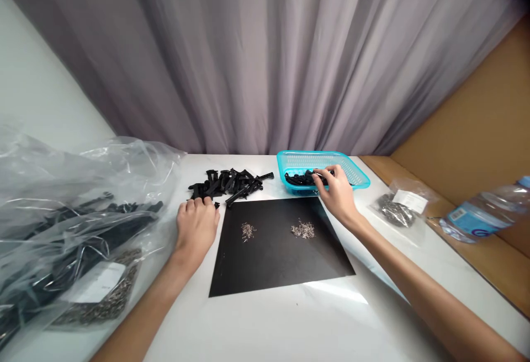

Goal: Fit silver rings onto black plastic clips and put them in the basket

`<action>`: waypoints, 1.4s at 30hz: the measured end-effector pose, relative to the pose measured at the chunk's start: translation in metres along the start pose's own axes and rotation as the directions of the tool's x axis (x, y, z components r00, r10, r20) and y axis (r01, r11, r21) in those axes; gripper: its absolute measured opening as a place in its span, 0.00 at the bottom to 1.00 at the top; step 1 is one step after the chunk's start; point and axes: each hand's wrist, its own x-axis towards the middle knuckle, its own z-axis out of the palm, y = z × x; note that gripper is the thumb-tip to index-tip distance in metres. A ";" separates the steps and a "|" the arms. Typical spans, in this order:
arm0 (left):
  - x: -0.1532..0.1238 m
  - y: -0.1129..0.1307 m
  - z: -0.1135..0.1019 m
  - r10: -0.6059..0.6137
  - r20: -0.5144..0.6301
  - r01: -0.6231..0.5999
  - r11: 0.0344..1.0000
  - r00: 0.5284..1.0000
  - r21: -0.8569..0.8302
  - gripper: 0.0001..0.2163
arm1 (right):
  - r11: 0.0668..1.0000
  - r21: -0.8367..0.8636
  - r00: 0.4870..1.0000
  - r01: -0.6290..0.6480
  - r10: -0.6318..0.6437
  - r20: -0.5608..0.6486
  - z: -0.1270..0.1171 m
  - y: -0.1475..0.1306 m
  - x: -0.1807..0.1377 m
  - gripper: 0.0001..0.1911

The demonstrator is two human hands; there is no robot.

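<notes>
Grey curtain [265,58] falls in soft folds behind a glossy white desk [256,329], and everything on it seems ranged around one black sheet [273,262] lying flat in the middle. Just beyond the sheet's far left corner sits a loose pile of black parts [229,182]. They look like slim plastic pieces, matt to faintly shiny, many of them long and narrow with wider ends, tumbled across one another at all angles; one long piece slants down towards the sheet's edge.

At the near side of that pile, left of the sheet's far corner, the person's left hand [197,221] rests back uppermost with its fingers curled under. From where I stand I cannot tell whether they close on anything. The right hand [339,193] is past the sheet's far right corner, reaching over the near rim of a turquoise basket [360,180]. Its fingers are bent and thumb and forefinger are held near each other, but whether a part is pinched there I cannot make out. More black pieces [300,179] lie in the basket, heaped low against the near side.

On the sheet itself are two scatters of tiny, glinting metal bits: a smaller heap [247,232] on its left half, a wider heap [304,230] on its right.

Left of the sheet spreads a big transparent bag [136,158] with long black pieces inside.
</notes>
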 end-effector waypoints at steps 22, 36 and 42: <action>-0.015 0.049 -0.029 0.022 -0.128 -0.103 0.728 0.992 -0.678 0.18 | 0.930 0.350 0.913 0.114 -0.237 0.332 -0.020 -0.006 -0.051 0.10; -0.040 0.081 -0.019 0.284 0.084 0.051 0.122 0.955 -0.991 0.29 | 0.874 0.485 0.931 -0.034 -0.150 0.334 -0.031 -0.013 -0.061 0.10; -0.041 0.087 -0.027 0.359 0.163 0.204 -0.079 0.919 -0.976 0.24 | 0.884 0.468 0.921 -0.009 -0.175 0.348 -0.032 -0.017 -0.064 0.07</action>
